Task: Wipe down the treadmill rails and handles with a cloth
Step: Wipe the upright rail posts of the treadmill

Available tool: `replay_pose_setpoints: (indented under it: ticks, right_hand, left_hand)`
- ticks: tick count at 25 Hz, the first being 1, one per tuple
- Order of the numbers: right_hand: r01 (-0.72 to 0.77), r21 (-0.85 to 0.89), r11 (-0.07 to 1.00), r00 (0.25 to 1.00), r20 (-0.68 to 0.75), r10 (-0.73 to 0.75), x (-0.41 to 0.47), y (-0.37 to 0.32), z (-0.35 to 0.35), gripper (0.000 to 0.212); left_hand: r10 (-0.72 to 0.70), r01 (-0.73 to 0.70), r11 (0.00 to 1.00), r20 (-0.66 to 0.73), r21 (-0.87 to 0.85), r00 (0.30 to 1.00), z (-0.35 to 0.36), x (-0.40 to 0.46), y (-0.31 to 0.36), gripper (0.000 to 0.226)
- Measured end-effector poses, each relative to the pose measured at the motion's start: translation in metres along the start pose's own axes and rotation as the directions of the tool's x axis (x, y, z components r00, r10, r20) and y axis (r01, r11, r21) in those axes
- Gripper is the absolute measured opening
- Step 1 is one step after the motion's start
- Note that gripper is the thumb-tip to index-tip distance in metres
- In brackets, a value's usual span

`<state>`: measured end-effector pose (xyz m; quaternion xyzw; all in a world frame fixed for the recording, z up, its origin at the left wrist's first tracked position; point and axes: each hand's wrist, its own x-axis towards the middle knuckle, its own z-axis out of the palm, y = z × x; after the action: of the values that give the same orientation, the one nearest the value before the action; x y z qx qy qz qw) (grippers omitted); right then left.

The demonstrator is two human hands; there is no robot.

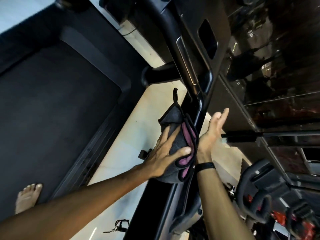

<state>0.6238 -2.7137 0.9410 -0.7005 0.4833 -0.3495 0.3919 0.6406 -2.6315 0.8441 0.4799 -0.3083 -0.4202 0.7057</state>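
Writing: none can be read anywhere; the glossy panel on the right carries only reflections.
Foot (pixel 28 196): bare, at lower left, standing on the treadmill belt.
Treadmill belt (pixel 57 104): wide, matte black and flat, filling the left side, with a ribbed black side strip along its right edge.
Floor (pixel 126 135): pale, smooth tile, showing between the belt and the rail.
Left hand (pixel 163 153): fingers spread and nearly straight, lying flat on top of the cloth, thumb tip curled against its near edge; this grip presses the cloth rather than closing round it.
Cloth (pixel 174 134): soft, nubbly microfibre, dark grey outside and pink inside, folded in layers with black stitched edging and a small black hanging loop at its far corner; it sits against the left side of the rail, between the two hands.
Rail (pixel 196 118): black, smooth, rounded tube running from the console down toward the viewer; a shiny metal strip is set into the bar higher up.
Right hand (pixel 213 130): open grip, fingers straight and together, palm facing the cloth, holding nothing; its heel is just beside the cloth's right edge, and I cannot tell whether they touch.
Wristband (pixel 205 166): thin black band on the right wrist.
Console panel (pixel 270 70): dark, glossy, mirror-like surface.
Exercise equipment (pixel 270 201): black with red parts, blurred, at lower right.
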Motion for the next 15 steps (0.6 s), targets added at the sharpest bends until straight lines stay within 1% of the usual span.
replay_pose_setpoints:
  ticks: [1,2,3,4,5,6,7,9,11,13,15]
  right_hand:
    - [0.000,-0.015,1.000,1.000,-0.009,-0.001,-0.005,-0.001,-0.003,0.055]
    - [-0.023,-0.032,0.999,0.999,-0.031,0.022,-0.013,0.000,-0.008,0.054]
    - [-0.027,-0.008,1.000,0.999,-0.033,0.027,-0.027,-0.002,-0.011,0.054]
    - [-0.032,0.002,0.999,0.999,-0.033,0.032,-0.041,-0.004,-0.017,0.055]
    - [-0.045,-0.007,0.999,0.999,-0.029,0.045,-0.053,-0.001,-0.024,0.055]
    - [-0.044,-0.039,0.998,0.999,-0.001,0.044,-0.062,0.002,-0.031,0.056]
    - [-0.055,-0.073,0.996,0.997,0.047,0.058,-0.073,0.003,-0.037,0.059]
    - [-0.097,-0.138,0.986,0.985,0.131,0.115,-0.098,0.002,-0.049,0.072]
    - [-0.116,-0.130,0.985,0.978,0.157,0.136,-0.127,-0.002,-0.064,0.080]
    - [-0.099,-0.108,0.989,0.980,0.163,0.116,-0.154,-0.007,-0.082,0.079]
    - [-0.087,-0.099,0.991,0.975,0.197,0.105,-0.178,-0.011,-0.101,0.073]
  left_hand:
    - [-0.210,0.213,0.975,-0.044,0.056,0.977,0.002,-0.025,0.003,0.074]
    - [-0.215,0.214,0.976,0.031,0.052,0.976,0.005,-0.039,0.007,0.075]
    - [-0.167,0.165,0.985,0.026,0.050,0.986,0.010,-0.059,-0.003,0.077]
    - [-0.173,0.171,0.980,0.013,0.097,0.985,0.015,-0.072,-0.004,0.077]
    - [-0.209,0.208,0.977,0.020,0.043,0.978,0.016,-0.081,0.002,0.076]
    - [-0.236,0.236,0.972,0.005,0.018,0.972,0.017,-0.094,0.007,0.076]
    - [-0.203,0.203,0.979,-0.017,0.030,0.979,0.020,-0.113,0.009,0.076]
    - [-0.191,0.192,0.981,-0.030,0.022,0.981,0.024,-0.151,0.003,0.083]
    - [-0.190,0.191,0.981,-0.038,0.038,0.981,0.029,-0.182,0.008,0.092]
    - [-0.205,0.207,0.977,-0.044,0.052,0.978,0.033,-0.209,0.011,0.095]
    - [-0.173,0.177,0.980,-0.047,0.087,0.984,0.038,-0.232,0.015,0.089]
